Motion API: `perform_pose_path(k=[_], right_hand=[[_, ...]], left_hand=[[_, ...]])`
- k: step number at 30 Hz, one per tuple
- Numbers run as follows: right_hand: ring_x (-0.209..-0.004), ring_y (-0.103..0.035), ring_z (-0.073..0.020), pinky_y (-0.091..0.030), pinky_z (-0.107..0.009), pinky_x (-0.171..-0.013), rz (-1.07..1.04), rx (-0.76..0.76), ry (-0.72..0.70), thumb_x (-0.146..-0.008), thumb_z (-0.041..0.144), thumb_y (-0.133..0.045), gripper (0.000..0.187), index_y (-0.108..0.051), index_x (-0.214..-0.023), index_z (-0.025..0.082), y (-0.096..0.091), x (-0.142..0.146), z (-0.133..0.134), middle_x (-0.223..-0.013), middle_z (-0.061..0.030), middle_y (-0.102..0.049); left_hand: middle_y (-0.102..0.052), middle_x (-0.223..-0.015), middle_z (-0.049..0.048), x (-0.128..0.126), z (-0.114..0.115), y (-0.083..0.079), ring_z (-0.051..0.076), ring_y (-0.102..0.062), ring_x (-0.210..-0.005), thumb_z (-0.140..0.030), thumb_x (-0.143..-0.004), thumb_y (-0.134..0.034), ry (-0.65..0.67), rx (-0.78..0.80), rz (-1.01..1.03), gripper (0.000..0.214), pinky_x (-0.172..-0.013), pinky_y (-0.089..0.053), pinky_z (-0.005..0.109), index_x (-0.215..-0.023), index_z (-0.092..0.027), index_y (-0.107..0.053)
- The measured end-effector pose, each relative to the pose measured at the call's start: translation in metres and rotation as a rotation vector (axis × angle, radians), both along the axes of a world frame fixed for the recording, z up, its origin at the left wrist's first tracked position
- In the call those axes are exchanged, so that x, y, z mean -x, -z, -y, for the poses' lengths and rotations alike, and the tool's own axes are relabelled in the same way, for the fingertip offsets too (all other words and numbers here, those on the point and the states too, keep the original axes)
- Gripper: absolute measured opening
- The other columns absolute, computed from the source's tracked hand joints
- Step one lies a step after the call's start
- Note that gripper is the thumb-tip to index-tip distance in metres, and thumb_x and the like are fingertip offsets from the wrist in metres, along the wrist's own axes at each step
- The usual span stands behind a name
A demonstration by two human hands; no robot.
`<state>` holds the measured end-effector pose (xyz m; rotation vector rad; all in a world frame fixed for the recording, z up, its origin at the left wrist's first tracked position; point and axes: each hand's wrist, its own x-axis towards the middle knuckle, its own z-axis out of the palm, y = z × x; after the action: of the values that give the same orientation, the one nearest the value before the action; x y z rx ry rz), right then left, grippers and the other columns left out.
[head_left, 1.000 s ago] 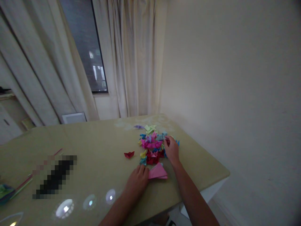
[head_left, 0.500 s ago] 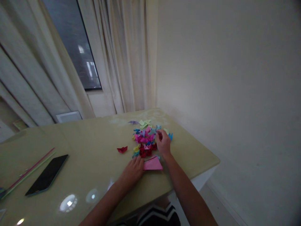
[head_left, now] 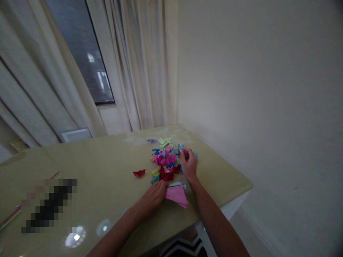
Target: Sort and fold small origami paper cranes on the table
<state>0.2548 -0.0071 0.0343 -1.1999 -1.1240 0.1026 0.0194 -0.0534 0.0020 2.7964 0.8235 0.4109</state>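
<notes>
My left hand [head_left: 154,196] rests on the table with its fingers closed on a fanned stack of folded paper [head_left: 177,194], pink on top with pale blue and green layers behind. My right hand [head_left: 189,166] is at the right side of a heap of small origami pieces [head_left: 166,159] in pink, red, blue, yellow and green. Its fingers are pinched around a small dark red folded paper piece [head_left: 186,155], partly hidden by them. A single red origami piece [head_left: 139,173] lies left of the heap. Behind the heap are light green pieces [head_left: 165,142] and a purple one [head_left: 152,140].
The glossy table [head_left: 107,167] ends at a rounded right corner near the wall [head_left: 254,107]. Thin pink and green sticks [head_left: 12,217] lie at the left, beside a pixelated dark patch. Curtains [head_left: 144,71] and a window stand behind.
My left hand has tilted the pink paper stack, fanning its layers toward the lower right. My right hand has shifted slightly right and down. The view has moved a little.
</notes>
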Motion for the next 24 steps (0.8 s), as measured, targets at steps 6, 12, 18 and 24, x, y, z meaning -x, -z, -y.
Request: perform_pose_path(k=[6,12,18,24], right_hand=[[-0.073,-0.063,-0.0215,-0.053,-0.034,-0.067,-0.056,-0.087,-0.222,-0.107,0.062,-0.037,0.054,-0.071,-0.111,0.021,-0.001,0.012,0.012,-0.088,-0.0066,-0.069],[-0.113,-0.067,-0.0334,-0.057,-0.047,-0.095,0.188,-0.225,-0.591,-0.098,0.083,-0.031,0.081,-0.050,-0.152,0.026,0.007,0.041,0.028,-0.137,-0.0138,-0.063],[-0.135,-0.058,-0.0389,-0.050,-0.056,-0.111,0.479,-0.312,-0.708,-0.088,0.086,-0.052,0.094,-0.037,-0.161,0.029,0.009,0.056,0.033,-0.148,-0.0165,-0.055],[-0.129,-0.062,-0.0372,-0.055,-0.054,-0.102,0.575,-0.418,-0.595,-0.089,0.059,-0.077,0.097,-0.023,-0.166,0.035,0.013,0.060,0.035,-0.156,-0.0177,-0.050]], left_hand=[[-0.065,-0.135,0.0205,-0.005,-0.032,-0.025,0.029,-0.067,-0.121,-0.038,-0.106,-0.041,-0.302,0.202,0.534,0.046,-0.102,-0.055,0.044,-0.146,-0.015,-0.042],[-0.072,-0.126,0.0159,-0.008,-0.025,-0.009,0.031,-0.072,-0.112,-0.042,-0.089,-0.069,-0.300,0.215,0.563,0.056,-0.091,-0.058,0.041,-0.137,-0.018,-0.051],[-0.075,-0.093,0.0055,-0.001,-0.010,-0.014,0.023,-0.073,-0.084,-0.018,-0.086,-0.057,-0.461,0.145,0.474,0.025,-0.071,-0.049,0.029,-0.111,-0.022,-0.060],[-0.076,-0.094,0.0097,0.000,-0.007,-0.025,0.026,-0.072,-0.091,-0.024,-0.085,-0.062,-0.565,0.067,0.183,0.010,-0.076,-0.048,0.030,-0.094,-0.021,-0.067]])
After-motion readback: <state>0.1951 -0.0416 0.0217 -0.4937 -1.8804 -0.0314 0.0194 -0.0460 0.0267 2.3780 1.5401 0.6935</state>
